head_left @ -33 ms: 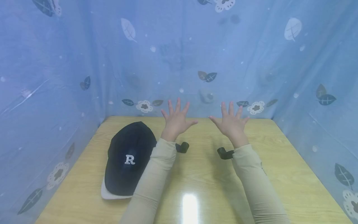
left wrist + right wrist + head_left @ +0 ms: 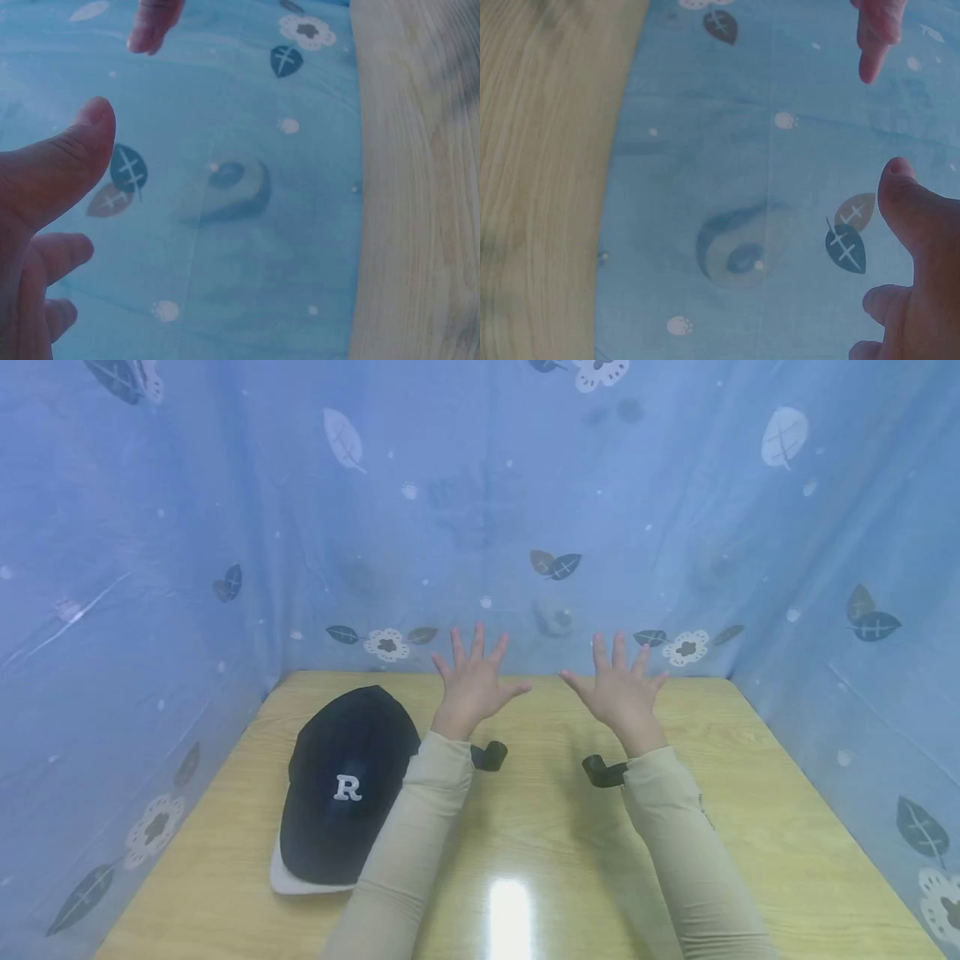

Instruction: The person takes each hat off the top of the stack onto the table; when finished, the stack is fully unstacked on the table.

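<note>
A: Head view, near to far. Nearest, two beige sleeves point(image 2: 405, 852) come up from the bottom edge over the table point(image 2: 525, 827). What lies beside them?

B: A dark cap point(image 2: 341, 789) with a white "R", flat on the table, left of the left forearm and just beside it. Long axis runs near-to-far, tilted slightly right at the far end. A white edge shows under its near end; which end is the brim, cannot tell.

A: Hands?

B: Left hand point(image 2: 471, 685) and right hand point(image 2: 621, 692) are both raised over the far half of the table, fingers straight and spread, holding nothing, touching nothing. They sit side by side with a gap between.

A: Cap relative to the hands?

B: Nearer than the left hand and to its left, apart from it. Well apart from the right hand.

A: Anything at the wrists?

B: A black strap point(image 2: 489, 754) end at the left wrist, another point(image 2: 602, 771) at the right.

A: Farthest?

B: A blue curtain point(image 2: 480, 510) with leaf and flower print closes in the table on three sides.

A: Wrist views add what?

B: Left wrist view: thumb point(image 2: 64, 161) and fingertips close up against the curtain, table edge on the right. Right wrist view mirrors it, thumb point(image 2: 915, 217) at right, table at left. Neither shows the cap; only the head view does
</note>
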Demonstrator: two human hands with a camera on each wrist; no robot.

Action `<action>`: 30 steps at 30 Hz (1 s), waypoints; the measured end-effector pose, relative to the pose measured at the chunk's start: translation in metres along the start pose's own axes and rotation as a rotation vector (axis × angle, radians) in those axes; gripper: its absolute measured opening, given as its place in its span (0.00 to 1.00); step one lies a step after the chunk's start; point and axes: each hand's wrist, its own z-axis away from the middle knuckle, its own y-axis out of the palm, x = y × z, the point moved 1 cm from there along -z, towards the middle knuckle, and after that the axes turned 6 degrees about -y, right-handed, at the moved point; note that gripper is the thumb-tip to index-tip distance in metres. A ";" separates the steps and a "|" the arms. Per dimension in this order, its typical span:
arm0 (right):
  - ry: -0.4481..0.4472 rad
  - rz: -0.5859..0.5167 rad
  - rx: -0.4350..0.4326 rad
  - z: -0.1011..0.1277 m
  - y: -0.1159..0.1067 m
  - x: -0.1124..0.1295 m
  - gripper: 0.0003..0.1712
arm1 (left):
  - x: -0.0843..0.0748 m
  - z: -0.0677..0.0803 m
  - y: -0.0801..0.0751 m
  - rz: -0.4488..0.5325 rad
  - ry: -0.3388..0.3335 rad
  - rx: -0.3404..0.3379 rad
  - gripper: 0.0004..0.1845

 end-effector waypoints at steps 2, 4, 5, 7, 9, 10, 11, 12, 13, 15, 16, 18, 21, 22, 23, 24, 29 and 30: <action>-0.002 0.000 0.004 0.001 0.000 0.000 0.52 | 0.000 0.001 0.001 0.002 -0.001 0.009 0.47; -0.003 -0.001 0.006 0.002 0.000 0.000 0.53 | 0.000 0.002 0.002 -0.001 -0.001 0.017 0.47; -0.004 -0.001 0.007 0.003 0.000 -0.001 0.53 | 0.000 0.003 0.003 0.002 -0.001 0.022 0.47; -0.004 0.003 0.005 0.004 -0.001 -0.002 0.53 | -0.001 0.004 0.003 0.004 0.001 0.031 0.47; -0.004 0.006 0.003 0.005 -0.003 -0.004 0.54 | -0.002 0.004 0.004 0.003 0.006 0.037 0.47; -0.003 0.008 0.004 0.006 -0.003 -0.005 0.54 | -0.002 0.004 0.004 -0.002 0.009 0.039 0.46; -0.003 0.010 0.006 0.007 -0.003 -0.006 0.55 | -0.003 0.005 0.005 -0.003 0.012 0.042 0.46; -0.003 0.012 0.007 0.008 -0.003 -0.007 0.55 | -0.003 0.005 0.005 -0.004 0.015 0.047 0.46; -0.002 0.009 0.008 0.008 -0.003 -0.008 0.55 | -0.002 0.005 0.006 -0.009 0.018 0.048 0.46; 0.002 0.006 0.015 0.010 -0.003 -0.010 0.55 | -0.001 0.005 0.007 -0.016 0.024 0.056 0.46; -0.001 0.002 0.017 0.010 -0.002 -0.009 0.55 | 0.002 0.005 0.007 -0.023 0.023 0.056 0.46; -0.009 0.005 0.012 0.009 0.000 -0.005 0.56 | 0.009 0.007 0.006 -0.029 0.021 0.055 0.45; -0.027 0.035 -0.009 0.007 0.005 0.004 0.56 | 0.022 0.009 0.003 -0.073 0.022 0.027 0.43; -0.038 0.041 -0.019 0.006 0.007 0.008 0.56 | 0.027 0.011 0.001 -0.083 0.021 0.013 0.42; -0.046 0.049 -0.026 0.005 0.010 0.012 0.55 | 0.033 0.014 -0.002 -0.092 0.019 0.001 0.42; -0.055 0.059 -0.034 0.004 0.012 0.017 0.54 | 0.039 0.017 -0.005 -0.103 0.019 -0.015 0.42; -0.121 0.068 -0.064 0.000 0.026 0.046 0.51 | 0.070 0.039 -0.025 -0.075 -0.013 -0.031 0.41; -0.137 0.062 -0.075 -0.001 0.030 0.053 0.50 | 0.078 0.044 -0.030 -0.057 -0.020 -0.029 0.41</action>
